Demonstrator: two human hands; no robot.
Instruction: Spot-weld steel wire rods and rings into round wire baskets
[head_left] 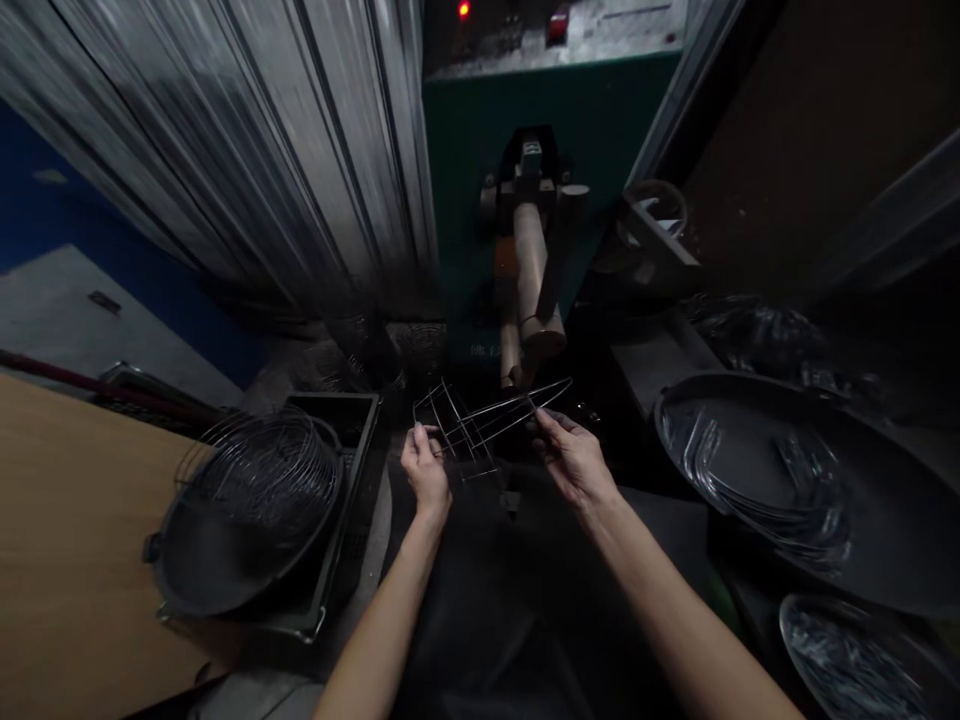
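Both my hands hold a small wire frame (480,420) of thin bent metal rods, just below the copper-coloured arms (531,270) of a green machine (585,130). My left hand (426,470) pinches the frame's left end, fingers closed on the wire. My right hand (574,458) grips its right side, where long rods run toward the machine's arms.
A dark round pan (225,560) with stacked wire frames (274,470) sits in a black crate (352,470) at the left, beside a wooden board (67,560). Another large dark pan (885,530) with wire pieces lies at the right. Corrugated metal sheeting (262,140) stands behind.
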